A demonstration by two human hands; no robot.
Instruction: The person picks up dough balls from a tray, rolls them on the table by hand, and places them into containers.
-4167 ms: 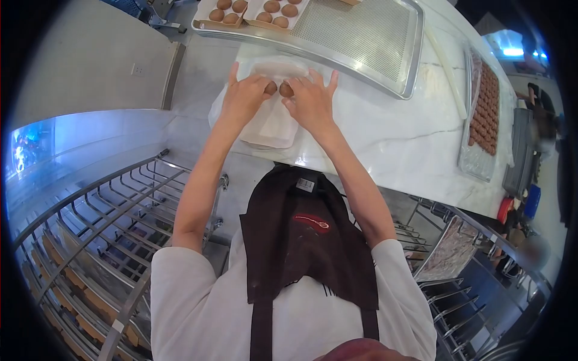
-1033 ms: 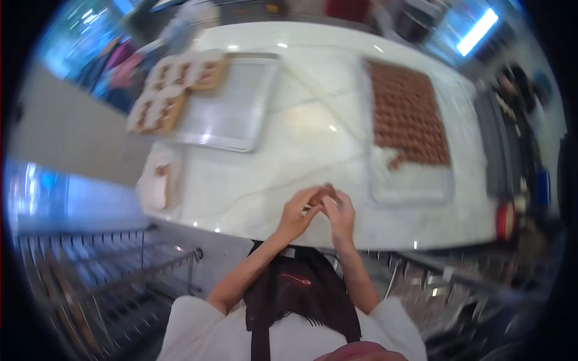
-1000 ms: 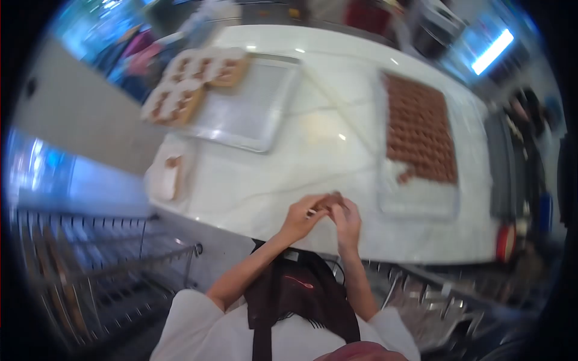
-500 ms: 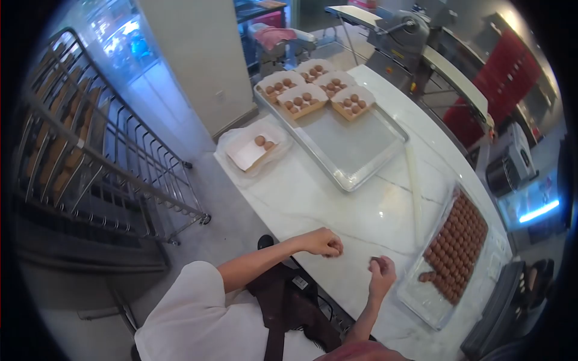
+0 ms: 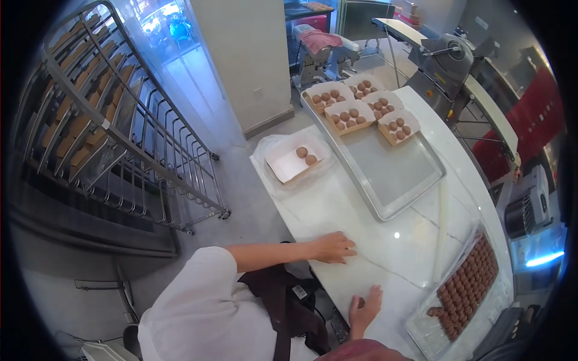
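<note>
My left hand (image 5: 335, 247) is palm down over the marble table, its fingers stretched and slightly spread. Whatever may lie under that palm is hidden. Closer to the table's front edge is my right hand (image 5: 368, 308), tilted on its side with a brown dough ball (image 5: 361, 302) held against the palm. Right of it stands a plastic-lined tray (image 5: 422, 337) carrying many brown balls (image 5: 469, 283) in tight rows. Beyond my left hand, a paper-lined box (image 5: 283, 163) holds two brown balls (image 5: 306, 155) on a crumpled plastic sheet.
A large metal baking tray (image 5: 397, 174) bears several filled paper boxes (image 5: 349, 117) at its far end. A pale rolling pin (image 5: 442, 231) lies beside it. At left stands a wheeled rack (image 5: 150, 144); a dough sheeter (image 5: 445, 66) is behind the table.
My left hand has opened from curled fingers and lowered flat toward the table. My right hand has dropped nearer the table edge, its ball now against the palm. The view has shifted left.
</note>
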